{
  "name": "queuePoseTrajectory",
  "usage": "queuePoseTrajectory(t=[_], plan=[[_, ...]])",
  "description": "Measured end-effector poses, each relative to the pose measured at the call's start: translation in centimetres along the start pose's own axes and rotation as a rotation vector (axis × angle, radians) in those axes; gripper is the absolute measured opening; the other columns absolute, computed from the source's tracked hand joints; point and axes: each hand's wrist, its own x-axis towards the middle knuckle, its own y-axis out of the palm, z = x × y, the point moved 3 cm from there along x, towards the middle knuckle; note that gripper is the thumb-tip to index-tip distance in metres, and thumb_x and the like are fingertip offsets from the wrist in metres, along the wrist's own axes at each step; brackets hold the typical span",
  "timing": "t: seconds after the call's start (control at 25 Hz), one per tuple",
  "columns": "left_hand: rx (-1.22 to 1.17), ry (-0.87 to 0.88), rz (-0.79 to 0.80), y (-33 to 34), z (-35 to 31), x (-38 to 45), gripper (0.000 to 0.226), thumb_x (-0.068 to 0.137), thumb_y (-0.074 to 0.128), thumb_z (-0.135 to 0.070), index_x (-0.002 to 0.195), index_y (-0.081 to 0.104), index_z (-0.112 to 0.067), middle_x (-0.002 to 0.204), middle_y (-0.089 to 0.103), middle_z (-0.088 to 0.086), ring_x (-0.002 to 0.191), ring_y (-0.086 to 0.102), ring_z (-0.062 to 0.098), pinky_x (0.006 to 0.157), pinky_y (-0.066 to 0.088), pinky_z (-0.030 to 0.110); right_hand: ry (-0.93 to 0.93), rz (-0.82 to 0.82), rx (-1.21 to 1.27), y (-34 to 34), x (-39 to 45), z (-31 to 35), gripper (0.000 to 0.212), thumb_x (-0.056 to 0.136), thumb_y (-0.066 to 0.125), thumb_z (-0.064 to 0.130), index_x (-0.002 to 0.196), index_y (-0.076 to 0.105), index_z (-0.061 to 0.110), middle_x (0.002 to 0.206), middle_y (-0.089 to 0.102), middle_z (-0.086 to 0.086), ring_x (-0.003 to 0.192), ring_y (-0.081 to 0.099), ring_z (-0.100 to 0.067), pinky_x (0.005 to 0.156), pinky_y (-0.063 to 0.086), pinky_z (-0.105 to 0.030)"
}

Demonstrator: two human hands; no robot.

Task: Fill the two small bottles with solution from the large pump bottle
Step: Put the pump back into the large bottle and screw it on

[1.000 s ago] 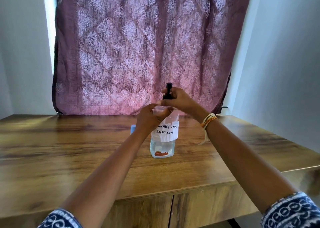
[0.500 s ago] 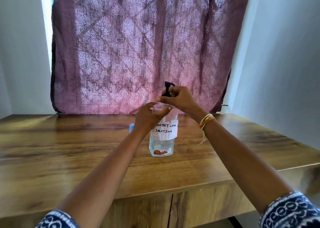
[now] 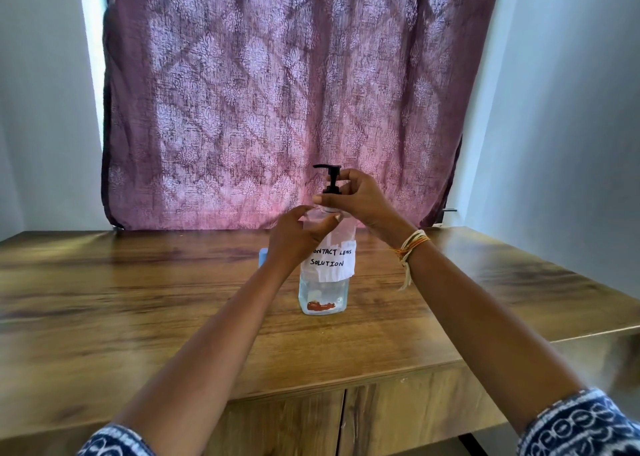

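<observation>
The large clear pump bottle (image 3: 323, 293) stands upright mid-table, with a white paper label reading "CONTACT LENS SOLUTION". Its black pump head (image 3: 330, 175) sticks up, spout pointing left. My left hand (image 3: 298, 236) wraps the bottle's shoulder from the left. My right hand (image 3: 360, 201) pinches the black pump collar at the neck. A small pale blue object (image 3: 263, 256) peeks out behind my left wrist; I cannot tell whether it is one of the small bottles. No other small bottle shows.
The wooden table (image 3: 138, 300) has cabinet doors under its front edge. A patterned purple curtain (image 3: 277, 92) hangs close behind the table. White walls stand at both sides, the right one near the table's end.
The pump head has turned, so its spout now points left. My right hand has shifted its grip lower, onto the collar. My left hand stays on the bottle.
</observation>
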Motion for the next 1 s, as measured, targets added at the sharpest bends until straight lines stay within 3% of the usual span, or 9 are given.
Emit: queuePoseTrajectory(t=[0.16,0.28,0.36,0.56,0.72,0.92,1.0], plan=[[-0.008,0.000,0.009,0.0,-0.2,-0.1,0.042,0.077,0.070,-0.055,0.104,0.067,-0.023,0.091,0.069,-0.001,0.087,0.066,0.017,0.078,0.050,0.030,0.066,0.160,0.210,-0.1,0.0,0.4,0.037,0.085,0.062,-0.004,0.121,0.057,0.005,0.110,0.066,-0.023,0.096,0.067,-0.025,0.089,0.055,-0.033],[-0.020,0.002,0.010,0.0,-0.2,-0.3,0.042,0.077,0.070,-0.054,0.104,0.068,-0.022,0.089,0.068,-0.004,0.085,0.066,0.015,0.068,0.047,0.025,0.048,0.182,0.149,-1.0,-0.1,0.6,0.037,0.088,0.054,-0.013,0.125,0.051,-0.010,0.108,0.066,-0.021,0.088,0.070,-0.018,0.087,0.057,-0.027],[-0.006,0.011,0.002,0.0,-0.4,-0.3,0.042,0.077,0.070,-0.053,0.103,0.067,-0.021,0.088,0.066,-0.005,0.082,0.063,0.013,0.063,0.044,0.021,0.031,0.141,0.089,-1.1,-0.1,0.7,0.038,0.085,0.060,-0.012,0.123,0.052,-0.010,0.109,0.067,-0.017,0.086,0.070,-0.018,0.085,0.058,-0.028],[0.027,0.006,-0.015,0.1,-0.2,-0.1,0.044,0.078,0.069,-0.055,0.103,0.066,-0.019,0.091,0.067,-0.004,0.087,0.064,0.016,0.070,0.043,0.025,0.038,-0.014,0.034,-1.1,-0.1,0.1,0.029,0.075,0.075,-0.006,0.102,0.064,-0.002,0.101,0.070,-0.026,0.087,0.070,-0.027,0.084,0.059,-0.032],[0.070,0.028,-0.054,0.1,-0.5,-0.3,0.040,0.079,0.068,-0.054,0.098,0.067,-0.018,0.086,0.064,-0.005,0.080,0.060,0.014,0.058,0.037,0.017,0.057,-0.120,-0.001,-0.8,-0.3,0.3,0.031,0.068,0.083,-0.002,0.096,0.069,-0.002,0.082,0.074,-0.007,0.070,0.071,-0.011,0.074,0.059,-0.024],[0.087,0.033,-0.068,0.1,-0.8,-0.5,0.042,0.079,0.068,-0.054,0.097,0.067,-0.016,0.086,0.065,-0.003,0.080,0.059,0.013,0.058,0.037,0.022,0.082,-0.320,-0.129,-0.5,-0.2,-0.3,0.032,0.057,0.093,0.017,0.082,0.072,0.015,0.091,0.077,-0.008,0.084,0.073,-0.016,0.083,0.059,-0.033],[0.088,0.026,-0.056,0.1,-0.7,-0.5,0.044,0.079,0.067,-0.056,0.098,0.067,-0.017,0.088,0.066,-0.003,0.082,0.061,0.015,0.064,0.039,0.025,0.077,-0.334,-0.148,-0.2,-0.3,-0.5,0.035,0.059,0.092,0.020,0.088,0.073,0.014,0.092,0.077,-0.006,0.085,0.073,-0.016,0.085,0.059,-0.035]])
